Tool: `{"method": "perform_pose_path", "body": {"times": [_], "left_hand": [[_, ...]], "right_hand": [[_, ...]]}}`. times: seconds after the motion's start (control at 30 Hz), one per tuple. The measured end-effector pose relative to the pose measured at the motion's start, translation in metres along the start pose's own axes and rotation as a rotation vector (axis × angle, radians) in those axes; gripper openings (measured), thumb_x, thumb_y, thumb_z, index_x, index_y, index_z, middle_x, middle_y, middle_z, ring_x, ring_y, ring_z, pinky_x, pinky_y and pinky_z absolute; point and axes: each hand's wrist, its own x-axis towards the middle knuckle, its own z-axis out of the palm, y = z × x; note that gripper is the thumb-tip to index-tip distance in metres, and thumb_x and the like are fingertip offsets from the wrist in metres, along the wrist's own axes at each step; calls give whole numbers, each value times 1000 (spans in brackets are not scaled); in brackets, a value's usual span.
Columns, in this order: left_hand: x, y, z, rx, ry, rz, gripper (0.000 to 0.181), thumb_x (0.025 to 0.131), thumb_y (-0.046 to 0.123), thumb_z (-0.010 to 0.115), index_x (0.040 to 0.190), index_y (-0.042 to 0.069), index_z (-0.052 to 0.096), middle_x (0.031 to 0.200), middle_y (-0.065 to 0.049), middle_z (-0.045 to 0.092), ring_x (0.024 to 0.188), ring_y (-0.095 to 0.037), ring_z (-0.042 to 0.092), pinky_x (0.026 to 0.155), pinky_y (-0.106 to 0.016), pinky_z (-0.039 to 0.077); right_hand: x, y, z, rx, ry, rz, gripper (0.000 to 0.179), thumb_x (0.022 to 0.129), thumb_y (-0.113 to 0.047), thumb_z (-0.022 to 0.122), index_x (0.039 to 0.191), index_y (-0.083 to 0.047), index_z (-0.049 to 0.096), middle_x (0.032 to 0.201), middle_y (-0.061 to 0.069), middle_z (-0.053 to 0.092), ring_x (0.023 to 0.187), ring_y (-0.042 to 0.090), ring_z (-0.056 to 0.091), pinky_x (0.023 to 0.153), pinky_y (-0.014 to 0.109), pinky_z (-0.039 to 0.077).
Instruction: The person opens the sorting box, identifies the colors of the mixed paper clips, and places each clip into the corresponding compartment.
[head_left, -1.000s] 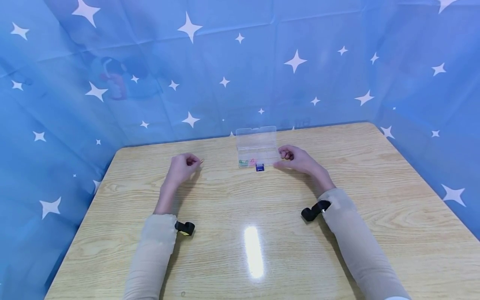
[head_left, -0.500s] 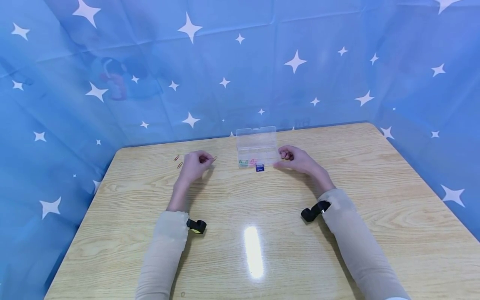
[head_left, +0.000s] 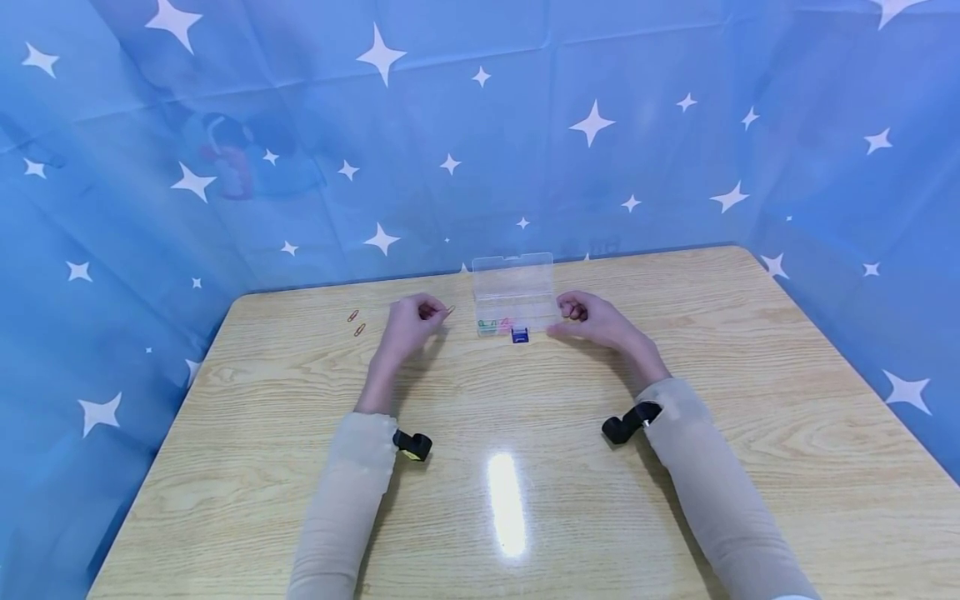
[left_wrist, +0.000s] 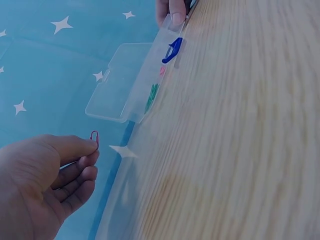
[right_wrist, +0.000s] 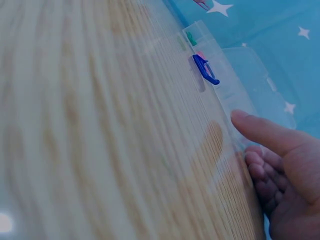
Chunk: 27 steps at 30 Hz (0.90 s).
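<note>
My left hand (head_left: 408, 327) pinches a red paper clip (left_wrist: 95, 137) between thumb and forefinger, in the air just left of a clear plastic box (head_left: 513, 285). The lid stands raised at the back. Green paper clips (left_wrist: 151, 97) and pink paper clips (head_left: 507, 322) lie in the box's left part. A blue latch-like piece (head_left: 520, 335) sits at its front edge. My right hand (head_left: 592, 321) holds the box's right end, thumb at the front and the other fingers curled at the side. Its fingertips are partly hidden.
Two reddish paper clips, one farther back (head_left: 352, 316) and one nearer (head_left: 360, 330), lie on the wooden table (head_left: 465, 400) left of my left hand. A blue curtain with white stars (head_left: 450, 108) hangs behind the table's back edge.
My left hand has moved right towards the box, carrying the paper clip, and uncovered two clips on the table. My right hand and the box have stayed put.
</note>
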Motion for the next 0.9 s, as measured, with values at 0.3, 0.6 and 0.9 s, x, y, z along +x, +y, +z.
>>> {"method": "perform_pose_path", "body": {"times": [0.3, 0.6, 0.9], "left_hand": [[7, 7, 12, -34, 25, -8, 13, 97, 11, 68, 99, 0, 73, 90, -12, 70, 79, -21, 62, 71, -28, 51], [12, 8, 24, -58, 54, -14, 13, 97, 11, 68, 100, -1, 73, 92, -13, 71, 82, -22, 64, 74, -31, 53], [16, 15, 35, -84, 58, -32, 12, 97, 6, 66, 103, -2, 72, 95, -14, 70, 85, -23, 63, 75, -31, 53]], "right_hand": [[-1, 0, -1, 2, 2, 2, 45, 92, -30, 77, 117, -1, 54, 99, 12, 49, 87, 25, 43, 79, 38, 37], [-1, -1, 0, -8, 8, 4, 49, 91, -29, 78, 123, -1, 54, 101, 12, 51, 89, 25, 44, 81, 37, 39], [-1, -1, 0, -3, 11, -10, 48, 91, -30, 78, 121, 0, 54, 100, 12, 50, 88, 24, 44, 80, 36, 39]]}}
